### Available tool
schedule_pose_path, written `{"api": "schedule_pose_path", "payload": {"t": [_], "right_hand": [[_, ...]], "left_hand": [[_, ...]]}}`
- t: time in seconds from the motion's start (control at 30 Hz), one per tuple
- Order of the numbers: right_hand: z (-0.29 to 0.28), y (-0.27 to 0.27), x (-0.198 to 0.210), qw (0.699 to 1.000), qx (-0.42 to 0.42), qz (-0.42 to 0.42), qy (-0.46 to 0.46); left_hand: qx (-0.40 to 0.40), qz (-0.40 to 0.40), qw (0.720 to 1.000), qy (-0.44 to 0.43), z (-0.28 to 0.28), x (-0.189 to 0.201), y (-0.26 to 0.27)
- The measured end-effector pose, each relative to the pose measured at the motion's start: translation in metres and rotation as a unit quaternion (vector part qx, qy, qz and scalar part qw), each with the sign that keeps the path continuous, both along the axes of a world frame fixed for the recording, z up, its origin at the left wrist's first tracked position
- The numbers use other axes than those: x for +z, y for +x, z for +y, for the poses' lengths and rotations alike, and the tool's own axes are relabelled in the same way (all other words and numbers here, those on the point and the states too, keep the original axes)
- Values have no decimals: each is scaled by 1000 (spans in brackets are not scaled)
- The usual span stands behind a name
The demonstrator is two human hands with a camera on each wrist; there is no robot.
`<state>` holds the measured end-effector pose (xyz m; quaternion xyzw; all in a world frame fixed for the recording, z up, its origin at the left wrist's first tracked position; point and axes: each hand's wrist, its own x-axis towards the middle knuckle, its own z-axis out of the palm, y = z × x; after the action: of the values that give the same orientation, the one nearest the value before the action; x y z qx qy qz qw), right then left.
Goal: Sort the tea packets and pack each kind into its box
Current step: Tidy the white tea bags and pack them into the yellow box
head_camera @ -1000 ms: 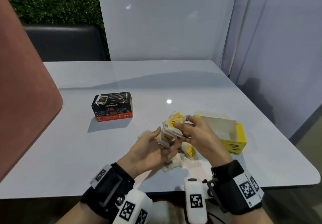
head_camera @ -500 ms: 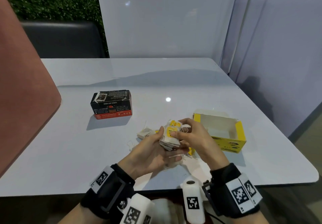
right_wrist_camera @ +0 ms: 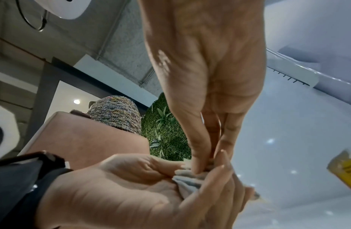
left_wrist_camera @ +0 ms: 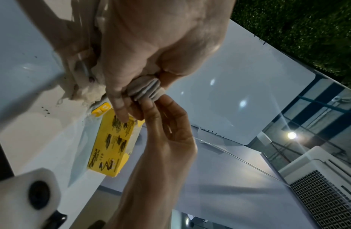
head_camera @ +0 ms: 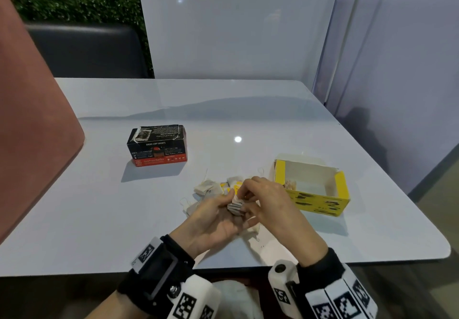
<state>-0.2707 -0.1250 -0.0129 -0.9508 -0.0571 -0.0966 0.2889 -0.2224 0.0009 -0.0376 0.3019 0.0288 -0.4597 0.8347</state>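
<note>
Two hands met just below the middle of the head frame, both on one stack [head_camera: 236, 206] of tea packets. The left hand [head_camera: 211, 221] lay palm-up under the stack, thumb on one side and fingers curled up on the other, clamping it. In the right wrist view the stack [right_wrist_camera: 187, 180] sat fanned between the left thumb and fingers [right_wrist_camera: 222, 167]. The right hand [head_camera: 269, 200] came from the right with thumb and fingers brought together, pinching the top edge of the stack; in the left wrist view its fingertips [left_wrist_camera: 149, 105] touched the fanned packet edges [left_wrist_camera: 145, 91].

Loose packets [head_camera: 211, 188], some with yellow tags, lay on the table [head_camera: 248, 110] just beyond the hands, touching one another; more lay under the hands, partly hidden. Their exact count could not be told.

The yellow box [head_camera: 314, 194] stood open at the right of the frame, just beside the right hand. A few packets [head_camera: 290, 184] showed in its near left corner. The black box [head_camera: 157, 145], with a red base band, stood closed at the left centre of the frame, well apart from the hands and the yellow box.

A dark seat back [head_camera: 87, 50] stood beyond the far table edge at the upper left.
</note>
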Motion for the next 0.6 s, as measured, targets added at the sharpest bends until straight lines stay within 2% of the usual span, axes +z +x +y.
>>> {"api": "schedule_pose_path", "payload": {"t": [0.1, 0.2, 0.4, 0.5, 0.6], "right_hand": [[-1, 2, 2, 1000, -5, -4, 1], [-3, 1, 6, 998, -35, -28, 51], [-10, -3, 9, 987, -72, -30, 142], [-14, -4, 10, 987, -63, -36, 141], [-13, -6, 6, 996, -27, -42, 77]], "left_hand": [[-12, -40, 999, 13, 2, -2, -2], [-24, -78, 996, 45, 6, -3, 0], [-14, -74, 993, 92, 9, -4, 1], [-13, -89, 989, 115, 9, -5, 2], [-14, -94, 990, 108, 10, -3, 1]]}}
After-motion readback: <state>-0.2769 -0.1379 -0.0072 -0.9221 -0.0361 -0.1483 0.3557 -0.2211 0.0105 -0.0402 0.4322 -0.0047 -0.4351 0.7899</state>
